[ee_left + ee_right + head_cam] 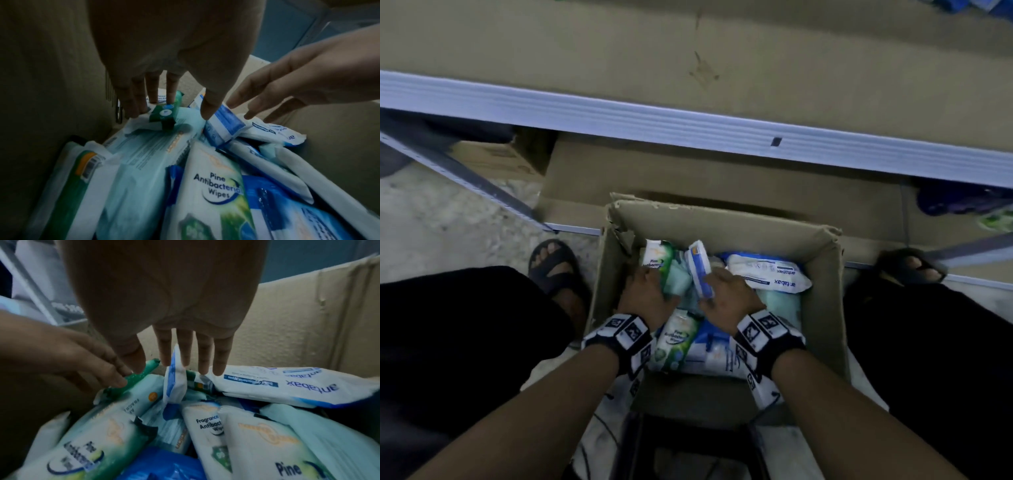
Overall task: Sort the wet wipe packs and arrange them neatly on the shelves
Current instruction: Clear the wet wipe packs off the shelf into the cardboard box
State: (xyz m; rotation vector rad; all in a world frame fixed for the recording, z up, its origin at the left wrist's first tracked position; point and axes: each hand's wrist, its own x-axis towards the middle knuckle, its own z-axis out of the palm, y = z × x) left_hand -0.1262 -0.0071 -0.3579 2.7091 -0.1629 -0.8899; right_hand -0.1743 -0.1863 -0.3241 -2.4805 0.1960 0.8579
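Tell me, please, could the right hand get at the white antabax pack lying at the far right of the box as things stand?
Probably yes: the right hand is already inside the open box, the antabax pack lies uncovered on top beside its fingers, and nothing sits between them.

Dim, bluish, noisy light throughout; soft motion blur, wide-angle bending at edges, deep shadow low in head view.
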